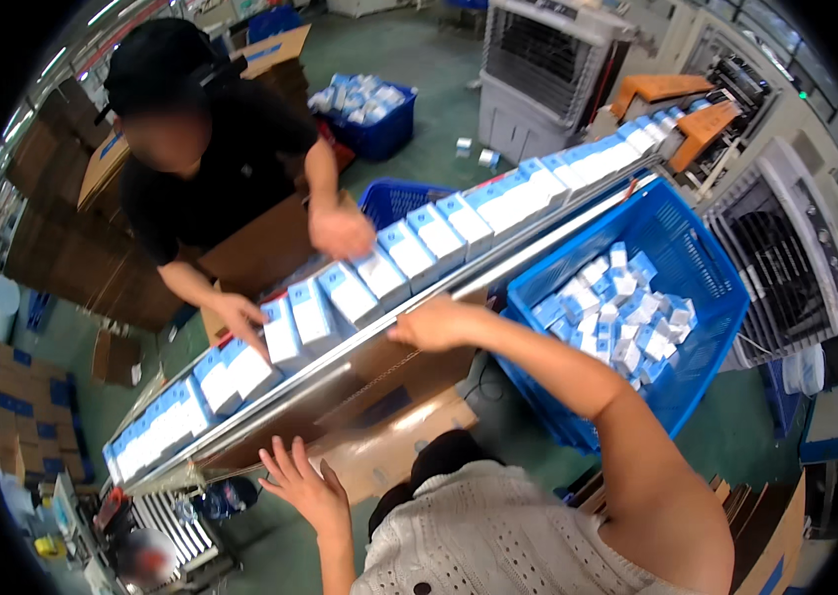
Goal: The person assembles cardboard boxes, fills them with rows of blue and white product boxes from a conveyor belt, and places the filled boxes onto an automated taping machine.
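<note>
A row of small white-and-blue boxes point(459, 223) stands along a narrow conveyor point(340, 349) running from lower left to upper right. My right hand point(439, 324) reaches to its near rail, fingers curled; what they hold, if anything, is hidden. Just below that hand is an open brown carton point(369, 392). My left hand point(305, 486) is raised over the near side of the carton, fingers spread, holding nothing. Across the conveyor, a co-worker's one hand point(240, 322) touches boxes in the row, while the other hand point(342, 233), blurred, hovers over it.
A large blue crate point(712, 297) of loose white-and-blue boxes stands at my right. Behind the conveyor are another filled blue crate point(379, 129) and an air cooler point(538, 79). An orange-guarded machine point(702, 134) sits at the conveyor's far end. Stacked cartons point(27, 397) fill the left.
</note>
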Motion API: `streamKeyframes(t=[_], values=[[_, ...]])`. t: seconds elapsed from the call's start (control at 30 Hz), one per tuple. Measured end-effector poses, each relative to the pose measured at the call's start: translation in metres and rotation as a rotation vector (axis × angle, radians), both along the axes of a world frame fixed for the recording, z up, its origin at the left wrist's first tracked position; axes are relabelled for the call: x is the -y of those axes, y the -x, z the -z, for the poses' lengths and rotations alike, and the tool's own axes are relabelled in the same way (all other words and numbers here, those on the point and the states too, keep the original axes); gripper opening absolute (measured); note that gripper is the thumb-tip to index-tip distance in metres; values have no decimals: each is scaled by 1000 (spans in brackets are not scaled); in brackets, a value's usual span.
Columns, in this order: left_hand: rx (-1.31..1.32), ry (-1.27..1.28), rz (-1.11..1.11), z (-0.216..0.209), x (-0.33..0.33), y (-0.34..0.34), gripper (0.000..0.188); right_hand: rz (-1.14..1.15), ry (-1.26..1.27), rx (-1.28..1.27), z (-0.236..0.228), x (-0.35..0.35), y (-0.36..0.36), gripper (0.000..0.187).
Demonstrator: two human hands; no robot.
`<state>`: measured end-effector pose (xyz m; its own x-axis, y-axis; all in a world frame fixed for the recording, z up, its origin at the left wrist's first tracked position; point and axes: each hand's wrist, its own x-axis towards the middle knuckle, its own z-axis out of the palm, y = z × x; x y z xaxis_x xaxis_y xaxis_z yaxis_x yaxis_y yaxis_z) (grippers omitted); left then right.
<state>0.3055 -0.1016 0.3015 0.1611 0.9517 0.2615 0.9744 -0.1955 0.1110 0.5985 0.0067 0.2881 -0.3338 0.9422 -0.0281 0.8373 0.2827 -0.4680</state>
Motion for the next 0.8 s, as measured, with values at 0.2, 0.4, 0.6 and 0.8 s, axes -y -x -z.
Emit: streamKeyframes(t=[0.2, 0.4, 0.6, 0.8], values=[[-19, 8, 267, -36, 22, 20, 12, -260, -189, 110, -14, -15, 13, 22], [51, 282, 722, -78, 33, -7, 14, -175, -385, -39, -40, -2, 6, 12], [-128, 249, 524, -92, 23, 44, 19, 36, -106, 164, -44, 44, -48, 17], [-72, 553, 1128, -35, 16, 29, 7, 242, -50, -191, -17, 93, 10, 17]])
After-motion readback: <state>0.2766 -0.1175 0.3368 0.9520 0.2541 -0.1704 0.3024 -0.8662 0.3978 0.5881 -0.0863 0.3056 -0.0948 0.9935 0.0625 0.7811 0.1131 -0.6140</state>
